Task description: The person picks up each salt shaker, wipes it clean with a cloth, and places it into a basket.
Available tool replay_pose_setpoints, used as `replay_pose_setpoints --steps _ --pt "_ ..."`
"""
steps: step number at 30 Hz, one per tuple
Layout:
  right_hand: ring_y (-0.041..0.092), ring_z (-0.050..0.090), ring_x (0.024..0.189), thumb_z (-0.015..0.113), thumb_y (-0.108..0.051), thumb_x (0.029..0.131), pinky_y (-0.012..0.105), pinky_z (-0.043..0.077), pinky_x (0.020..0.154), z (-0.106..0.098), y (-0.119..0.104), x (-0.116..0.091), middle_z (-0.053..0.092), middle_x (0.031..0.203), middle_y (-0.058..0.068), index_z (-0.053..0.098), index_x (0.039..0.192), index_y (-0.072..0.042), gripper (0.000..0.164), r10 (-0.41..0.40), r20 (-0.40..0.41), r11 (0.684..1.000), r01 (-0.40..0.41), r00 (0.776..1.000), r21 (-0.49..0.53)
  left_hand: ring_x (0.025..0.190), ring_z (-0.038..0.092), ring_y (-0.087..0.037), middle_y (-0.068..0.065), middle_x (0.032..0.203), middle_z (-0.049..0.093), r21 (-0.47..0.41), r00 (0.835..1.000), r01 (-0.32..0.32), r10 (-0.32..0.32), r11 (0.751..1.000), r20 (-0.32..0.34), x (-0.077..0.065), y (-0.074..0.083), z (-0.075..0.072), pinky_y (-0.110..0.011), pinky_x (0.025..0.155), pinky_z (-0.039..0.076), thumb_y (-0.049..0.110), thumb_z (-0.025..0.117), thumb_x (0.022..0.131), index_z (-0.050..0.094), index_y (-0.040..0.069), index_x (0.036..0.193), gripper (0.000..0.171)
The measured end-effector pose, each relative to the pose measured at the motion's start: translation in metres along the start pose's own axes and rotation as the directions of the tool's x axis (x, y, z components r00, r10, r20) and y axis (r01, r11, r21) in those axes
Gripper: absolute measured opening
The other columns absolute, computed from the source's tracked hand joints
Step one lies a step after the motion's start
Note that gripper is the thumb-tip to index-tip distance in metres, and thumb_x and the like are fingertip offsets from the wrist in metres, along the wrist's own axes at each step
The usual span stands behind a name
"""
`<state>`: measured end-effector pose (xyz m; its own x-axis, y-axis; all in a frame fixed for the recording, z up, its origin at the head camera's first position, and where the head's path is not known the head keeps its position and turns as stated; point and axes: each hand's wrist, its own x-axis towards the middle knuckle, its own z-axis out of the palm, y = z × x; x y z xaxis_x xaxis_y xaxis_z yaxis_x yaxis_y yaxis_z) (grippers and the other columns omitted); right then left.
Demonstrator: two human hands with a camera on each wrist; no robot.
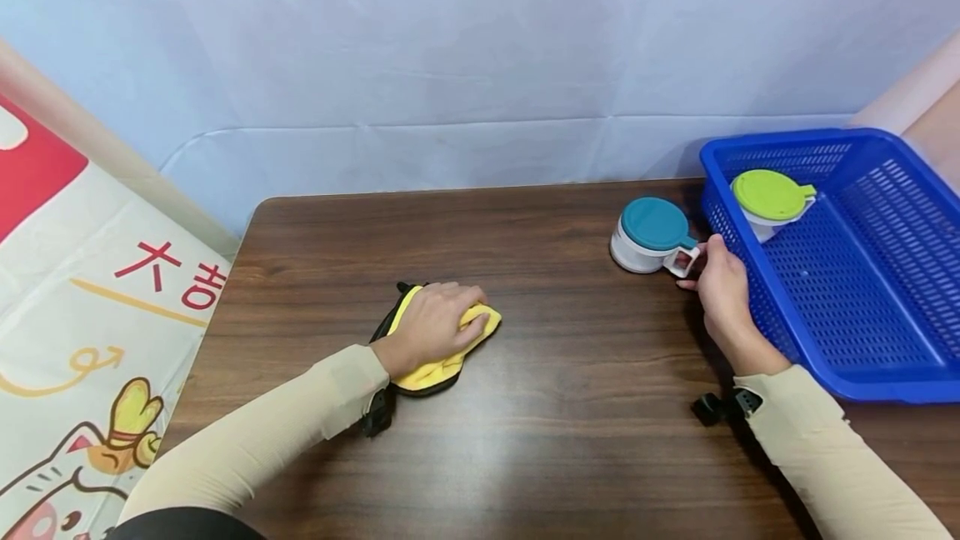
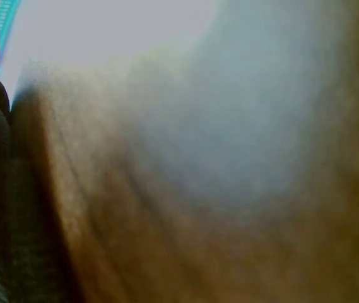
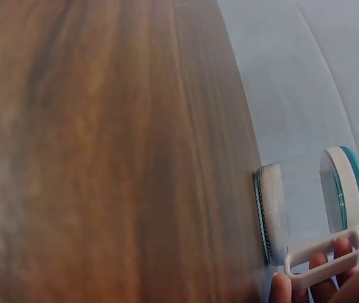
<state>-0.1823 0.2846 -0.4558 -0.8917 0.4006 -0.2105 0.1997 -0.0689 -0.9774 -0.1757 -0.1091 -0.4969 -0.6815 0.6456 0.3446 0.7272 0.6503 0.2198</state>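
My left hand [image 1: 438, 323] grips a yellow cloth with black edging [image 1: 427, 375] against the wooden table, the thumb and fingers bent over it. The left wrist view is mostly blurred, with dark cloth [image 2: 21, 233] along its left side. At the far right, my right hand [image 1: 725, 290] holds the white handle of a clear seasoning jar with a teal lid [image 1: 656, 224]. In the right wrist view, my fingers [image 3: 321, 281] curl through the handle. The jar [image 3: 302, 208] stands upright on the table, with something white at its bottom.
A blue plastic basket [image 1: 806, 340] is right beside my right hand. In its back left corner sits a similar jar with a lime-green lid [image 1: 772, 195]. A pale sheet [image 1: 450, 48] hangs behind the table [image 1: 570, 407]. A printed cloth [image 1: 82, 298] lies off to the left.
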Motion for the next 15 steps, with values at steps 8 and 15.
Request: replay_pose_setpoints --steps 8,15 --pt "0.005 0.06 0.072 0.033 -0.035 0.112 0.02 0.052 0.055 -0.0026 0.0016 0.003 0.065 0.075 -0.01 0.051 0.093 -0.008 0.037 -0.014 0.042 0.998 0.012 0.999 0.062 0.062 0.046 -0.007 0.009 0.085 0.069 0.001 1.0 0.005 -0.005 1.0 0.016 0.0007 0.0001 -0.0006 -0.029 0.059 0.043 0.036 0.055 0.102 0.069 0.02 0.106 0.021" --pt "0.006 0.062 0.069 0.031 -0.037 0.112 0.021 0.054 0.056 -0.0079 0.0039 0.0081 0.067 0.072 -0.007 0.05 0.087 -0.01 0.042 0.004 0.149 0.996 -0.018 0.989 0.091 0.063 0.047 -0.007 0.009 0.085 0.069 -0.004 1.0 0.003 -0.003 1.0 0.01 -0.0004 0.0004 0.0002 -0.029 0.058 0.043 0.035 0.055 0.102 0.069 0.02 0.105 0.021"
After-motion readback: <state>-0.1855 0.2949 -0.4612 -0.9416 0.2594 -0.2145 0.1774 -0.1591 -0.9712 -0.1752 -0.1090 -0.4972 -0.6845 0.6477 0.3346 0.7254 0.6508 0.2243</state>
